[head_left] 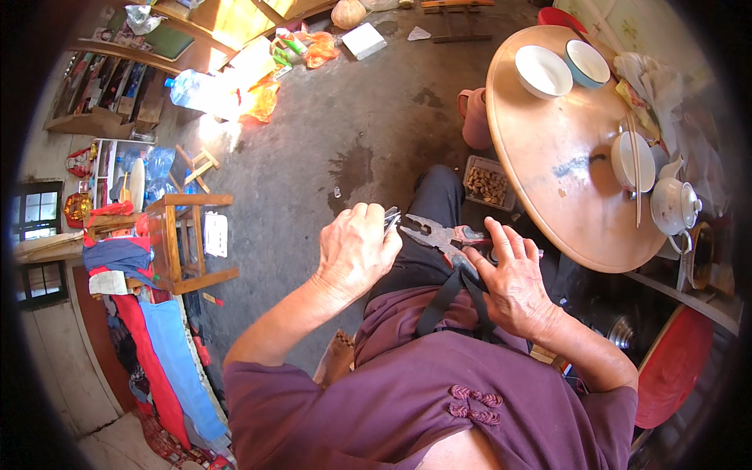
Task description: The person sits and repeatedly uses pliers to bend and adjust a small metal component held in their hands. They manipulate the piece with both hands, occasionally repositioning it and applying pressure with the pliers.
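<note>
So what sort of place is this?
Probably a room in a home: a tan table holds bowls and a white teapot, and what looks like clothing is draped at the left.

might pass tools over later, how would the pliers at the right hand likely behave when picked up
The pliers are probably heavy for their size, since the exposed metal looks thick and solid. They may swing at the pivot, as the handles are spread apart. Their reddish covering near the right hand likely grips better than bare metal.

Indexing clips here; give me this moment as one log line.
left hand: holds metal piece | right hand: holds pliers, jaws open | table: bowls, teapot
</note>
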